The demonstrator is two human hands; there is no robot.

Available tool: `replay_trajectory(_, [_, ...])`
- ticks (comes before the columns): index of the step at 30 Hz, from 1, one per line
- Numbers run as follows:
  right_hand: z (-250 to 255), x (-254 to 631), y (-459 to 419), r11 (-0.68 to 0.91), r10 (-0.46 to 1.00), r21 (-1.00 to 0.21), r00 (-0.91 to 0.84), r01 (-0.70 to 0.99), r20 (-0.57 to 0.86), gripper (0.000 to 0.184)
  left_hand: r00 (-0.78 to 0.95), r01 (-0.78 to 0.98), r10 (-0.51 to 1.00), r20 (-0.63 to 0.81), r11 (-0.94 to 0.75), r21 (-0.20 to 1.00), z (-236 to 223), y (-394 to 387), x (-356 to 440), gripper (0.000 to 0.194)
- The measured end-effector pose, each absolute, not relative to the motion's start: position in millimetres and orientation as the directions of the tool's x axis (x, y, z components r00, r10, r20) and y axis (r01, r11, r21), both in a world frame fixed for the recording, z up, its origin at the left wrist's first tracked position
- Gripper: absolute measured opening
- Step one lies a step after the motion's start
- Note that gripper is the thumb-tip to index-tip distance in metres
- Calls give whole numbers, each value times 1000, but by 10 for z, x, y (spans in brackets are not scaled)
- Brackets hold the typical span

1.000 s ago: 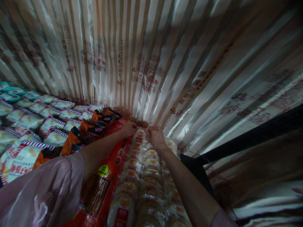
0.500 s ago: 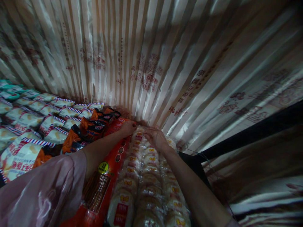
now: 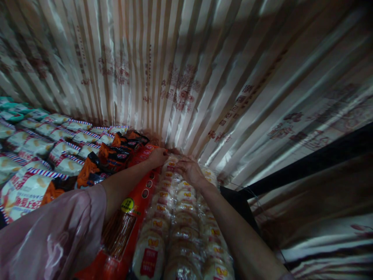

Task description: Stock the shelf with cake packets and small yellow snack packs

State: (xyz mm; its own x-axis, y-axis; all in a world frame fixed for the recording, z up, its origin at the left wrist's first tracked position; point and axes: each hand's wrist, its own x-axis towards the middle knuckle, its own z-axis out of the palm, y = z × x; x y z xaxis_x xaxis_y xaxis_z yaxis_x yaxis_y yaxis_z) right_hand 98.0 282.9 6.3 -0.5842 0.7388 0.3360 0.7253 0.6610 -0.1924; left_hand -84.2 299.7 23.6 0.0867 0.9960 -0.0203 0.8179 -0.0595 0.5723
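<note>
Clear-wrapped packets of pale round crackers (image 3: pixel 150 252) stand in three long rows in front of me. At the far end of the left row, my left hand (image 3: pixel 159 157) is closed, its fingertips pinching the upper left edge of the last cracker packet (image 3: pixel 170 165). My right hand (image 3: pixel 189 171) reaches over the middle row, fingers bent against that same packet's right side. Its palm partly hides the crackers beneath. A long red bag (image 3: pixel 140 190) printed with brown sticks lies under my left forearm, alongside the crackers.
Left of the red bag are orange-and-black packets (image 3: pixel 113 157) and several rows of white snack bags (image 3: pixel 35 190) with striped edges. Green packets (image 3: pixel 14 111) lie at the far left. A shiny pleated printed curtain (image 3: pixel 180 85) rises behind; a dark bar (image 3: pixel 305 163) slants at right.
Both hands stay at the far end of the left cracker row. My right hand's fingers have bent slightly and shifted a little; the packets look unmoved.
</note>
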Motion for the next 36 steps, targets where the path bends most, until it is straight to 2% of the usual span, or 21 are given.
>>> replay_trajectory(6, [80,965,2816,647,738,-196,-541,737,403,17,87,802,996,-33,-50,595,211,3001,-857,22])
replay_trajectory(10, [75,967,2822,617,758,-210,-501,758,418,13,86,770,996,-20,-54,636,166,3018,-868,21])
replay_trajectory(14, [73,957,2832,599,772,-206,-489,774,406,12,64,746,996,58,-86,660,110,3048,-884,18])
replay_trajectory(18, [63,941,2846,576,785,-200,-468,793,406,18,-6,790,990,140,-81,608,139,3028,-895,18])
replay_trajectory(23, [10,945,2855,576,780,-189,-465,795,419,19,172,835,985,-7,-142,531,253,2918,-913,24])
replay_trajectory(27, [-18,935,2858,535,801,-219,-408,816,439,18,277,828,958,-74,-199,524,301,2869,-935,19])
replay_trajectory(31, [-25,918,2852,544,796,-204,-423,814,433,21,292,847,952,-96,-211,487,328,2846,-922,16])
replay_trajectory(36, [60,935,2729,551,749,-154,-405,820,524,14,252,866,966,-58,-199,458,310,2818,-887,20])
